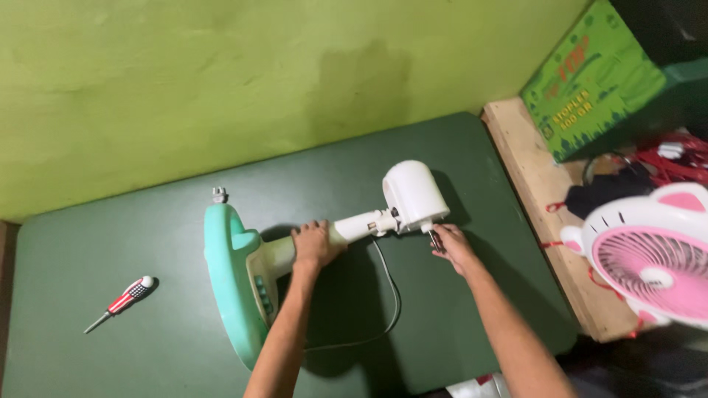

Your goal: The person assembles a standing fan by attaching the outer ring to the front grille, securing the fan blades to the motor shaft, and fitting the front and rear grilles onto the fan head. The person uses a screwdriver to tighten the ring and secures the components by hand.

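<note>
White plastic stem of dismantled stand fan (354, 227) gripped by left hand (316, 246), fingers wrapped around it just above mint-green round base (227, 284). Base tipped on edge, fan lying sideways across dark green table (88, 250), stem pointing right toward white rounded motor housing (413, 194). Right hand (453, 247) closed around small dark tool (436, 240), tip set against underside of motor housing, near bare motor shaft; kind of tool too small to tell. Both forearms reaching up from bottom edge. Grey power cord (391, 302) looping from neck of fan down across table between the arms. Small white plug-like piece (218, 194) lying just beyond top of base. Red-and-white-handled screwdriver (122, 301) resting well apart at left side of table, tip pointing lower left. Yellow-green painted wall (221, 74) behind table. Bare wooden plank (535, 191) running along right edge of table. Green printed cardboard box (597, 81) leaning above plank. Pink-and-white small fan with cat-ear grille (649, 258) standing at far right, near tangle of red wires (675, 158).
</note>
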